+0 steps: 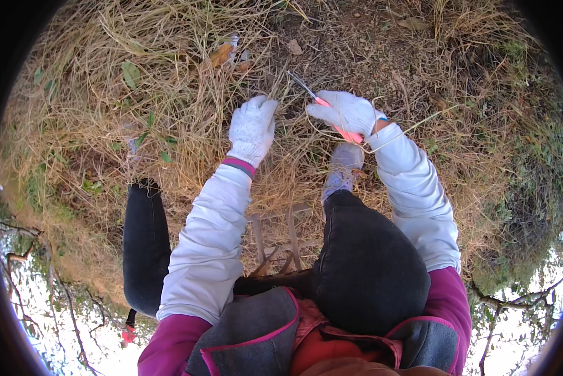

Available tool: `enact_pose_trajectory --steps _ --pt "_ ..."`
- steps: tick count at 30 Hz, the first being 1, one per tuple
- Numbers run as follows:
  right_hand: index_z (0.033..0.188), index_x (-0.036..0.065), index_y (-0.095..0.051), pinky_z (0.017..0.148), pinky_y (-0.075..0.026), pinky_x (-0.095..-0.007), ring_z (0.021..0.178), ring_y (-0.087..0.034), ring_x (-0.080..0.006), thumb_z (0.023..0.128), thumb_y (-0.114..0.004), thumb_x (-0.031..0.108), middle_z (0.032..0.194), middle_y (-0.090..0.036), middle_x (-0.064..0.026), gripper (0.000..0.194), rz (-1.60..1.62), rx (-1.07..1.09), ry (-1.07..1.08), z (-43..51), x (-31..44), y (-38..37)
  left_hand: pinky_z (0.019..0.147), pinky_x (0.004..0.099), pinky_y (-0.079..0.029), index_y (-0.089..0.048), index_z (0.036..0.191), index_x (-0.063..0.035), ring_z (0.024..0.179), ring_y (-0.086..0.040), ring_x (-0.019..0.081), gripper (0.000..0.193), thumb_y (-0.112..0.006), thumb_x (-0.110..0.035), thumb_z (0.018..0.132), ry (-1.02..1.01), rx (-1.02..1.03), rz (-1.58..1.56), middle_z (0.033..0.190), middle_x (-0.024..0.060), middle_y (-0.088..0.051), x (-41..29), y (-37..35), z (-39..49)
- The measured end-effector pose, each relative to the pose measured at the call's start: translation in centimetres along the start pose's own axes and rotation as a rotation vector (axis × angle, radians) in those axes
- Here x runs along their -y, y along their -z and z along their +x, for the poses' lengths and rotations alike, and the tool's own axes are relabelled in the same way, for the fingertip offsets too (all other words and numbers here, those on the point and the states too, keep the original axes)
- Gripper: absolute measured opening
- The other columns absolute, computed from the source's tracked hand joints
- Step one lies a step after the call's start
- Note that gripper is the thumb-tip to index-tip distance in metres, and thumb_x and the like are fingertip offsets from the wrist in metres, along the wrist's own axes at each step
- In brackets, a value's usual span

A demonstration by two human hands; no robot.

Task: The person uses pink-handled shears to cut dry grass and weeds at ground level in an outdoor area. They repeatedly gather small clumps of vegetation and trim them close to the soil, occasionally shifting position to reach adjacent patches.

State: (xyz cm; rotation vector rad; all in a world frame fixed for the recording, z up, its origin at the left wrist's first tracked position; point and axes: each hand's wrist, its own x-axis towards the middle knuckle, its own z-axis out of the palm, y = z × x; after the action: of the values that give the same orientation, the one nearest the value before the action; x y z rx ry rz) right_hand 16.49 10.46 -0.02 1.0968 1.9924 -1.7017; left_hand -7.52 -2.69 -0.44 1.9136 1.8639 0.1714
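My right hand (pixel 345 113), in a white knit glove, is closed around the pink handle of a slim metal-tipped tool (pixel 302 84), perhaps scissors or a small pruner. The tip points up and left, over bare soil and dry stalks. A long dry grass stem (pixel 413 127) crosses by my right wrist. My left hand (pixel 252 129), also in a white glove, lies palm down over dry grass (pixel 192 108), its fingers bent. Whether it grips any stalks is hidden. White sleeve covers reach over both forearms.
My shoe (pixel 345 162) stands below my right hand. A slatted frame, perhaps a seat (pixel 291 239), shows between my legs. A brown leaf (pixel 221 55) lies beside a pale scrap (pixel 234 42) at the top. Green shrubs (pixel 530 183) grow at the right.
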Motion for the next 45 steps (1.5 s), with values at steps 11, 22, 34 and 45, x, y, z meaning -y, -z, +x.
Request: enact_pose_trajectory --steps 11,22,34,45 --pt "0.124 0.001 -0.067 0.097 -0.053 -0.048 0.111 -0.068 -0.0451 0.099 -0.054 0.063 0.12 -0.071 -0.0264 0.068 -0.158 0.085 -0.125 4.0 2.3 0.6 0.094 0.0481 -0.052 -0.068 0.122 -0.0133 0.113 -0.065 0.0343 0.035 -0.074 -0.009 0.088 0.007 0.033 0.01 0.126 0.0106 -0.067 0.2 -0.4 -0.1" --pt "0.116 0.001 -0.067 0.094 -0.053 -0.0488 0.11 -0.067 -0.046 0.101 -0.056 0.06 0.114 -0.071 -0.0255 0.061 -0.14 -0.039 -0.027 3.2 1.3 -0.1 0.096 0.0479 -0.052 -0.068 0.124 -0.0126 0.115 -0.065 0.0349 0.037 -0.074 -0.008 0.088 0.014 0.07 0.013 0.128 0.0113 -0.067 0.4 -0.7 -0.2" --pt "0.123 0.002 -0.066 0.097 -0.052 -0.0465 0.112 -0.067 -0.0454 0.101 -0.057 0.061 0.116 -0.071 -0.0256 0.064 -0.022 0.019 -0.075 2.0 0.9 -0.2 0.094 0.0474 -0.052 -0.068 0.124 -0.0121 0.112 -0.065 0.0334 0.039 -0.074 -0.007 0.086 0.026 0.09 0.013 0.125 0.0098 -0.067 0.9 -0.8 -0.7" --pt "0.135 0.0 -0.062 0.105 -0.051 -0.0474 0.123 -0.063 -0.047 0.099 -0.054 0.067 0.131 -0.068 -0.0275 0.076 -0.168 0.093 -0.101 3.9 1.2 -0.3 0.094 0.0478 -0.052 -0.069 0.123 -0.0119 0.111 -0.065 0.0339 0.039 -0.074 -0.006 0.085 -0.003 0.046 0.01 0.124 0.0101 -0.068 0.9 -1.0 -0.9"
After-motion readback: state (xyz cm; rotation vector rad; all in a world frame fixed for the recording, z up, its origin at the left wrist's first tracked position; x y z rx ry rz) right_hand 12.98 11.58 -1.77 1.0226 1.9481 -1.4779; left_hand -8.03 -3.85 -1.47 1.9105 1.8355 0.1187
